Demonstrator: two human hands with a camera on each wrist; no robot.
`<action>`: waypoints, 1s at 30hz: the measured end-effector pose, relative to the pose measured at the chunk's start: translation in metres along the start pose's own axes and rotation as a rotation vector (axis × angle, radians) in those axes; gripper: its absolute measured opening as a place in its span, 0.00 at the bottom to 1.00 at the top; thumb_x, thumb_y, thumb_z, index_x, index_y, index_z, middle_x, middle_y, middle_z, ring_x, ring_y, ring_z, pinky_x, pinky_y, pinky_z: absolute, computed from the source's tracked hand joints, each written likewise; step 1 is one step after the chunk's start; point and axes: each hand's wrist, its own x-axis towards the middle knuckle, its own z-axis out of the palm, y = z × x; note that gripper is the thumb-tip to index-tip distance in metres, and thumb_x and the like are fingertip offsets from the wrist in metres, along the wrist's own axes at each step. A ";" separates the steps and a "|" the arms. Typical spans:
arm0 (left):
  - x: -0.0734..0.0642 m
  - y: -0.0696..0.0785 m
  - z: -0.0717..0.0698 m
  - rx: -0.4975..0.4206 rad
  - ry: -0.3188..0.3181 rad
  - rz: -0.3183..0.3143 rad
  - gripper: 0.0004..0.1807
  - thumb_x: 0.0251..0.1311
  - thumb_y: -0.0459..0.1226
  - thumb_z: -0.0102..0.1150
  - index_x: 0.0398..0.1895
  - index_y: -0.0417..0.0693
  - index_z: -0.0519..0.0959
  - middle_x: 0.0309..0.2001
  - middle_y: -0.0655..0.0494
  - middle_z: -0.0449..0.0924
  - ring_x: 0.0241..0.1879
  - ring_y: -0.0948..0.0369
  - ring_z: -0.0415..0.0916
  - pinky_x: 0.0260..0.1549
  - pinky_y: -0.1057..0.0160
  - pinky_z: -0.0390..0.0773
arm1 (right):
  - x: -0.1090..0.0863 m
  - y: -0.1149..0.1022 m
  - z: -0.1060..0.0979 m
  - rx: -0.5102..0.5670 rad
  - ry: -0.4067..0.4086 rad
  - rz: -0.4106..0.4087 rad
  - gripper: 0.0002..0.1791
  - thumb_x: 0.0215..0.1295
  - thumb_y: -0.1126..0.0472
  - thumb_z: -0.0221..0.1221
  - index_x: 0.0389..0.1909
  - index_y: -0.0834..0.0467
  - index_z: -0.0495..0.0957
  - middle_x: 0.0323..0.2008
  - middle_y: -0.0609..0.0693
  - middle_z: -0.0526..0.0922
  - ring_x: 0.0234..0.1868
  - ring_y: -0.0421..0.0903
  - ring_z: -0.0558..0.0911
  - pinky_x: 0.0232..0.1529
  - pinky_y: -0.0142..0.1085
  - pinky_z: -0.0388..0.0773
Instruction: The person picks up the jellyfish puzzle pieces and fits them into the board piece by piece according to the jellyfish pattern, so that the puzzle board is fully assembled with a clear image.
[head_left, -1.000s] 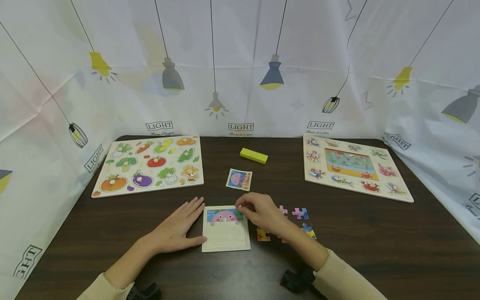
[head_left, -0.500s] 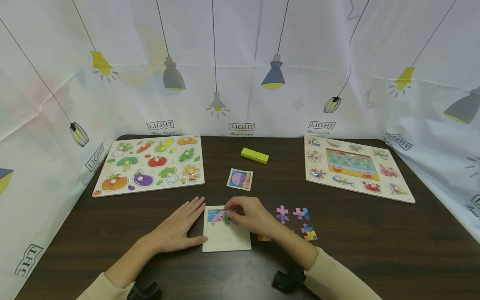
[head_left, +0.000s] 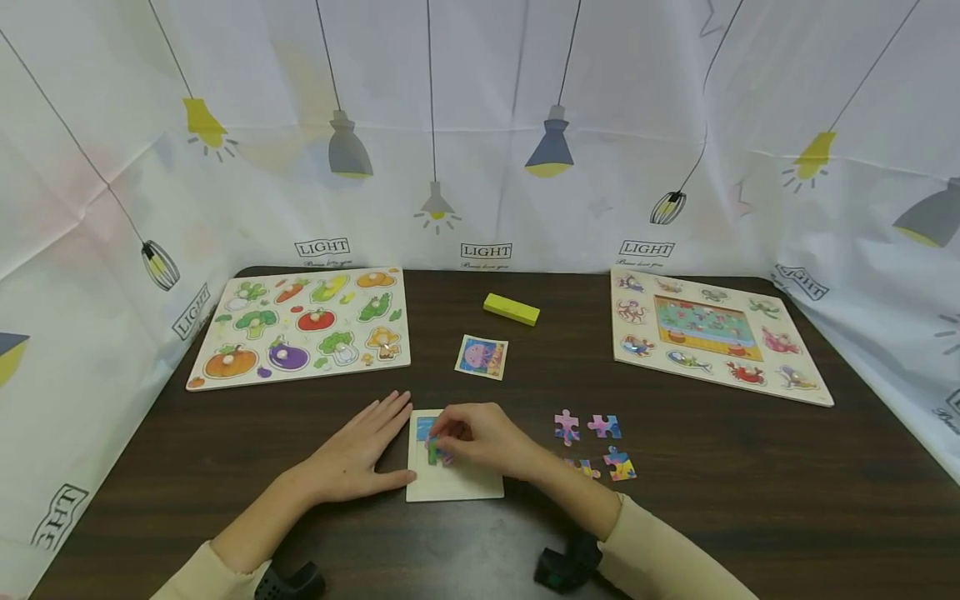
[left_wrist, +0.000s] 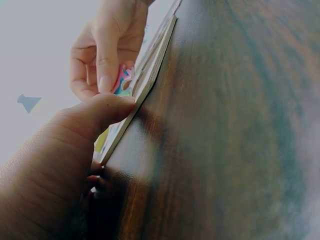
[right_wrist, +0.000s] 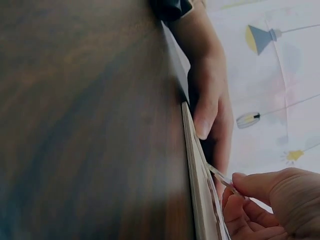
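A small wooden puzzle tray [head_left: 465, 487] lies on the dark table, with a blue piece [head_left: 425, 427] showing at its upper left. My right hand [head_left: 486, 437] is over the tray and pinches a jigsaw piece [head_left: 433, 452] with green and pink on it. Seen from the right wrist, this thin piece [right_wrist: 224, 177] is tilted, its lower end right at the tray's surface. The right hand covers much of the tray's upper part. Flat beside the tray, my left hand [head_left: 348, 458] has its fingers stretched out, the thumb [left_wrist: 117, 106] at the tray's edge.
Several loose jigsaw pieces [head_left: 604, 426] lie right of the tray. Behind it are a small picture card [head_left: 481, 357] and a yellow block [head_left: 512, 309]. A vegetable board [head_left: 300, 327] stands back left, a sea-animal board [head_left: 712, 333] back right. A printed cloth [head_left: 480, 100] hangs behind the table.
My right hand has moved left across the tray from its upper right corner, with the piece pinched in its fingers. The left hand has stayed in place.
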 end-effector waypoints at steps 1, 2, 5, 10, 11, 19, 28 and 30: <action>0.000 0.000 0.000 0.004 0.002 0.003 0.49 0.56 0.65 0.44 0.69 0.39 0.51 0.72 0.48 0.42 0.70 0.55 0.37 0.66 0.53 0.42 | 0.001 0.000 0.001 -0.005 0.001 -0.004 0.04 0.59 0.63 0.61 0.35 0.57 0.80 0.27 0.41 0.79 0.27 0.34 0.75 0.29 0.27 0.75; 0.000 0.000 0.000 0.006 0.004 0.006 0.49 0.56 0.65 0.44 0.69 0.39 0.52 0.71 0.48 0.43 0.70 0.55 0.37 0.66 0.54 0.42 | 0.001 0.000 0.002 -0.013 0.004 -0.011 0.04 0.59 0.64 0.61 0.35 0.57 0.80 0.27 0.42 0.79 0.27 0.34 0.75 0.29 0.27 0.75; 0.001 0.001 0.000 0.011 0.008 0.013 0.49 0.56 0.65 0.44 0.69 0.38 0.52 0.71 0.48 0.43 0.70 0.54 0.37 0.66 0.54 0.43 | 0.003 -0.001 0.005 -0.016 0.006 -0.024 0.04 0.58 0.65 0.61 0.34 0.58 0.80 0.28 0.43 0.79 0.27 0.33 0.75 0.29 0.26 0.75; 0.001 0.001 0.000 0.011 0.012 0.015 0.49 0.56 0.65 0.44 0.69 0.38 0.52 0.71 0.48 0.43 0.70 0.54 0.38 0.66 0.53 0.43 | 0.006 -0.002 0.009 -0.042 0.023 -0.030 0.04 0.57 0.65 0.62 0.34 0.59 0.79 0.29 0.44 0.79 0.27 0.33 0.74 0.28 0.26 0.74; 0.001 0.001 0.000 0.011 0.012 0.015 0.49 0.56 0.65 0.44 0.69 0.38 0.52 0.71 0.48 0.43 0.70 0.54 0.38 0.66 0.53 0.44 | 0.006 -0.002 0.009 -0.050 0.029 -0.031 0.04 0.57 0.65 0.62 0.34 0.59 0.79 0.29 0.44 0.78 0.28 0.34 0.74 0.28 0.26 0.74; 0.001 0.000 0.000 0.015 0.013 0.014 0.49 0.56 0.65 0.44 0.69 0.38 0.52 0.71 0.48 0.43 0.70 0.54 0.38 0.66 0.52 0.43 | 0.008 -0.005 0.014 -0.101 0.076 -0.022 0.05 0.54 0.65 0.65 0.31 0.59 0.79 0.28 0.45 0.77 0.29 0.35 0.76 0.30 0.25 0.74; -0.001 -0.001 -0.001 0.007 0.003 0.038 0.41 0.63 0.56 0.45 0.69 0.37 0.51 0.71 0.47 0.42 0.70 0.53 0.37 0.66 0.53 0.43 | 0.010 -0.005 0.018 -0.166 0.077 -0.020 0.04 0.54 0.64 0.65 0.31 0.57 0.79 0.27 0.45 0.75 0.27 0.37 0.74 0.27 0.25 0.72; -0.001 -0.001 -0.002 -0.001 0.001 0.037 0.39 0.64 0.54 0.45 0.69 0.37 0.51 0.71 0.47 0.42 0.70 0.53 0.37 0.66 0.53 0.43 | 0.010 -0.004 0.019 -0.195 0.082 -0.028 0.05 0.54 0.63 0.65 0.31 0.57 0.80 0.28 0.45 0.76 0.28 0.38 0.73 0.28 0.25 0.71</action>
